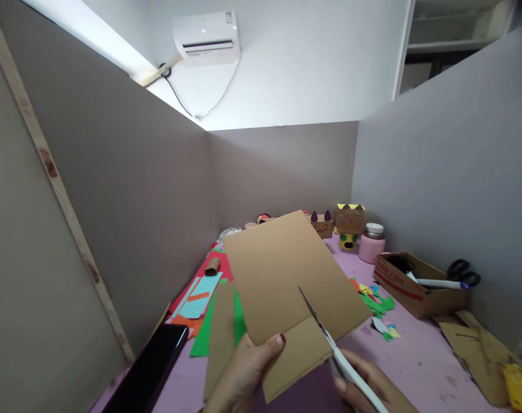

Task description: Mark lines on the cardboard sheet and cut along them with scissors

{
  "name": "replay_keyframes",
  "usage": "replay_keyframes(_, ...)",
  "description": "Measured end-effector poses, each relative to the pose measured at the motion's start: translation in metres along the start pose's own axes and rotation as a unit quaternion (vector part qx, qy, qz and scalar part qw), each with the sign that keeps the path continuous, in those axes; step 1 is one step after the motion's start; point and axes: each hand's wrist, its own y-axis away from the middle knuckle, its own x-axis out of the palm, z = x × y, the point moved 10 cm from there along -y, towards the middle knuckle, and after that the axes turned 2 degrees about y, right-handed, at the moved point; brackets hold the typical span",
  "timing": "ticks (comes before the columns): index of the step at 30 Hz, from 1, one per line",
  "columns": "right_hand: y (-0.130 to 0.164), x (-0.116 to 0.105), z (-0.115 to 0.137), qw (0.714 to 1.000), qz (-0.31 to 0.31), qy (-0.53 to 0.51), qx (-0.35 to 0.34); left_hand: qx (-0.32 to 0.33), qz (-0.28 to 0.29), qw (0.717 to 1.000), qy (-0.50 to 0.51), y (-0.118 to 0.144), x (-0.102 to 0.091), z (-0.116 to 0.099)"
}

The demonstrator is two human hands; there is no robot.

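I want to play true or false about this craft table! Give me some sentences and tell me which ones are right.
1. The left hand holds a sheet of brown cardboard. True.
2. The right hand holds a paintbrush. False: it holds scissors, blades at the cardboard.
3. A pink jar stands near the back of the table. True.
4. The phone lies on the right side of the table. False: it lies at the left, by the grey wall.
5. A cardboard box at the right holds a pen. True.
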Motion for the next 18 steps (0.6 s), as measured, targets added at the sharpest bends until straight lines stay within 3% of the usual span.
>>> replay_keyframes(4,-0.0015,-0.0024,0.0021,1.000,-0.001,0.015,-0.021,-0.006,0.008,1.000,0.005,-0.0003,0.0021,0.0023)
replay_keyframes(10,0.0051,-0.0043,-0.0045,0.998,0.019,0.017,0.056,-0.033,-0.001,0.999,0.019,0.0004,0.0020,0.0061)
replay_keyframes(18,0.0010,-0.0001,0.0035,0.999,0.029,0.022,0.018,-0.025,-0.017,0.999,0.016,-0.0021,-0.0012,0.0071)
